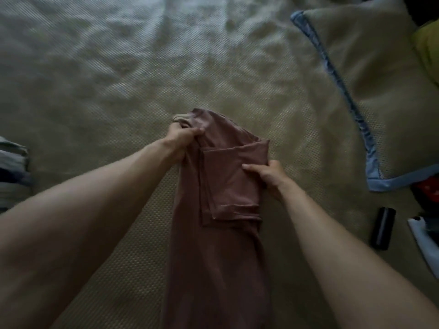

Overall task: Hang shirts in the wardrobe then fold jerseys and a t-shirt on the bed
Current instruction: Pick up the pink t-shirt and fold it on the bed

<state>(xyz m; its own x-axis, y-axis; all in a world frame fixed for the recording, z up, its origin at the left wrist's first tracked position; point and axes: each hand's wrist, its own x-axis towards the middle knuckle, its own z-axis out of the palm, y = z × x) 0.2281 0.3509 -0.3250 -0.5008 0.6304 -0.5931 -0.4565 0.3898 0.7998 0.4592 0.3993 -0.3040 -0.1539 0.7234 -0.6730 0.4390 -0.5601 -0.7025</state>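
Head view: I see a bed [118,91] under a beige textured cover, a blue-edged pillow [370,91] at upper right, a dark cylinder [383,227] at the right edge and stacked clothes [11,167] at the left edge. The reddish-brown t-shirt [213,222] lies lengthwise mid-bed, sleeve folded inward. My left hand [181,136] grips its collar end with curled fingers; my right hand [268,175] pinches the shoulder edge, with bare cover beyond the shirt's top.

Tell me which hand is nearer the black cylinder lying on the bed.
Right. The right hand grips the maroon shirt just left of the black cylinder; the left hand holds the collar farther away.
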